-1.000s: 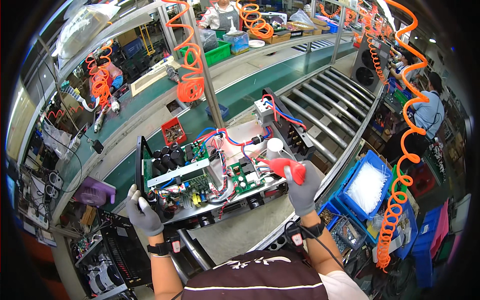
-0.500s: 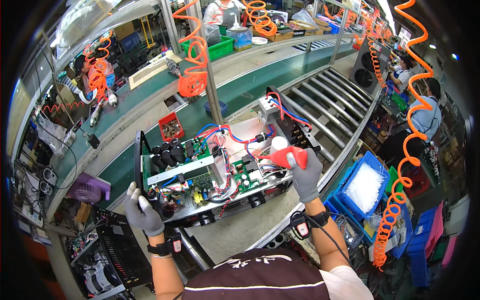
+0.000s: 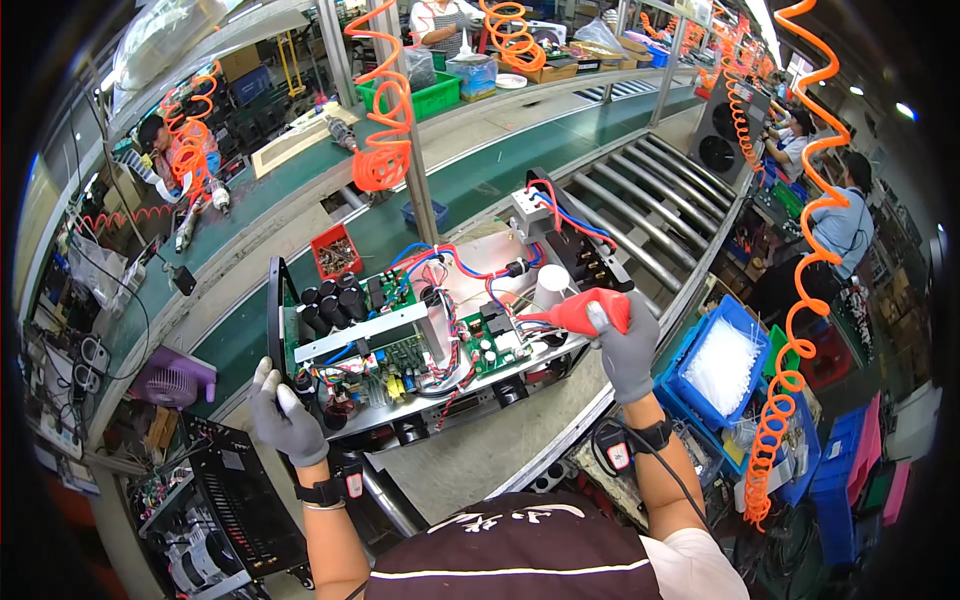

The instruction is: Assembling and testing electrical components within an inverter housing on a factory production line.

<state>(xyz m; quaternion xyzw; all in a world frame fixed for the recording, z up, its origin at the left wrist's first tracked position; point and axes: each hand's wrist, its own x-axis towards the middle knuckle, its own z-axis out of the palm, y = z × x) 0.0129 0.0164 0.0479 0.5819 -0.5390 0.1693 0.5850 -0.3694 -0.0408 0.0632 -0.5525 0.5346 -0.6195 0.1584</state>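
Observation:
An open chassis (image 3: 330, 433) with green circuit boards (image 3: 490, 353), black capacitors and bundled wires sits before me. My right hand (image 3: 628, 352), in a grey glove, is closed around a red squeeze bottle (image 3: 578, 313). The bottle lies nearly level, its narrow tip pointing left over the wiring by the small board. Close behind it stands a white cylinder (image 3: 551, 284). My gloved left hand (image 3: 285, 418) is at the chassis's left end, fingers stretched up and apart beside the black end panel (image 3: 277, 310); whether they touch it I cannot tell.
Metal rollers (image 3: 650, 215) run off to the right rear. Behind the chassis are a green conveyor (image 3: 520, 160) and a red bin of small parts (image 3: 335, 252). Blue bins (image 3: 718, 365) stand at right, under a hanging orange coiled hose (image 3: 790, 400). Another open unit (image 3: 235, 500) is at lower left.
My right hand has shifted to the right with the red squeeze bottle, and more of the bottle's body now shows. The left hand stays nearly in place.

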